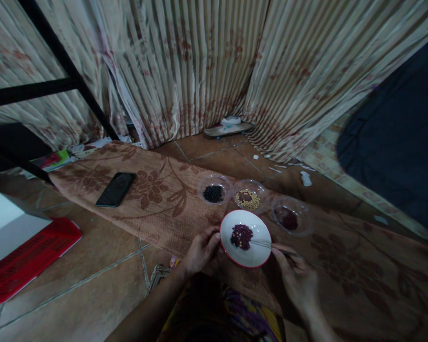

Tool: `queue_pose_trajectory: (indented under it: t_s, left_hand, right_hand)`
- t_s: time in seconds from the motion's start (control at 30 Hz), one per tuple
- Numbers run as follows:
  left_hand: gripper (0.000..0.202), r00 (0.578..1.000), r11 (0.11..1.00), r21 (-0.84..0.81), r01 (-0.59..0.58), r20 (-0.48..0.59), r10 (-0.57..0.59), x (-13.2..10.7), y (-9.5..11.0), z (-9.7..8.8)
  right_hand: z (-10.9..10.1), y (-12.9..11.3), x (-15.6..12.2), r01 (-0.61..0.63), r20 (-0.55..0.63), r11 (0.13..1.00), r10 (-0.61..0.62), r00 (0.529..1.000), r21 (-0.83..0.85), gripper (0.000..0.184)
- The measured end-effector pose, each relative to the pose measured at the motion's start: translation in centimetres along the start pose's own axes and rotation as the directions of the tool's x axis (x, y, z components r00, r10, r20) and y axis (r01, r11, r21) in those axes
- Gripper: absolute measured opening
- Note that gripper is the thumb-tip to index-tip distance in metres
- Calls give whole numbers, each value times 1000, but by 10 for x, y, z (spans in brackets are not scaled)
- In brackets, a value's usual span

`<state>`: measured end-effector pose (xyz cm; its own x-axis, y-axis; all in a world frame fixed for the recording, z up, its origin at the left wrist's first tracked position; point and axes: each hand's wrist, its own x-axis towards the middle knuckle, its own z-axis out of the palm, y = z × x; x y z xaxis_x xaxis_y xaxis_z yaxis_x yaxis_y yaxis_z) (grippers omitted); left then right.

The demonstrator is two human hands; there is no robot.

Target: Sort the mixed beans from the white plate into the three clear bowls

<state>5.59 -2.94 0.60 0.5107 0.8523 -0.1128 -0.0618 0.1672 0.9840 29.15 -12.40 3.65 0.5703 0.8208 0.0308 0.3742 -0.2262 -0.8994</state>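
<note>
A white bowl (260, 223) with a red rim holds a small heap of mostly dark red beans (242, 233), with a few black and pale ones among them. The fingers and thumb of my left hand (203, 249) grip its left rim. Thin chopsticks (262, 244) are pinched in my right hand (296, 270) at the right rim, their tips by the beans. Just beyond the bowl stand three clear plastic bowls: one with black beans (213, 193), one with yellow beans (248, 199) and one with dark red beans (288, 219).
A brown flowered cloth (146, 218) covers the long, narrow bench. A black phone (116, 189) lies on its left part. A red basket (32, 256) with a white box stands on the floor at left. Striped curtains (185, 71) and a skateboard (228, 129) are beyond.
</note>
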Motion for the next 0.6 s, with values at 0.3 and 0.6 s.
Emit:
queue_pose_trajectory:
  t_s: [0.3,0.6]
  left_hand:
    - [45,1000,1000,8,3,-12,-3,-1,2,0]
    - [45,1000,1000,-20,4,1,-4,0,3,1]
  right_hand:
    - [4,6,2,13,0,1000,-13,1000,7,33]
    - [2,3,2,-3,-11,1000,3,1000,-3,31]
